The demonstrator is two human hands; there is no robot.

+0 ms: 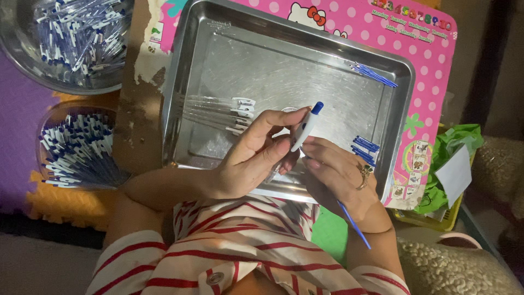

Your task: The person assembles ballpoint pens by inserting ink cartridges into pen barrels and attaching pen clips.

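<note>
The left hand (248, 158) and the right hand (335, 172) meet over the near edge of a rectangular steel tray (218, 49), which rests on a pink dotted board (431, 71). Between them stands a white pen with a blue tip (307, 127), tilted, its blue end pointing up and away from the person. The left hand grasps it, thumb and fingers curled around the barrel from the left; the right hand's fingertips (314, 148) pinch the lower part of the same pen from the right. The right hand wears a ring, and a thin blue refill (353, 224) runs under its palm toward the wrist, though how it is held cannot be told. Inside the tray, a row of clear pen barrels with white caps (218, 113) lies near the left wall, just beside the left hand's fingers. A small bunch of blue refills (364, 150) lies by the right wall, close to the right hand, and another bunch (374, 74) sits in the tray's far right corner. Beyond the tray's left side, a round metal bowl (22, 60) at the far left holds many pen parts, and a clear bowl (49, 117) nearer the person holds more white and blue pens. Green paper (453, 142) lies off the board's right edge.
</note>
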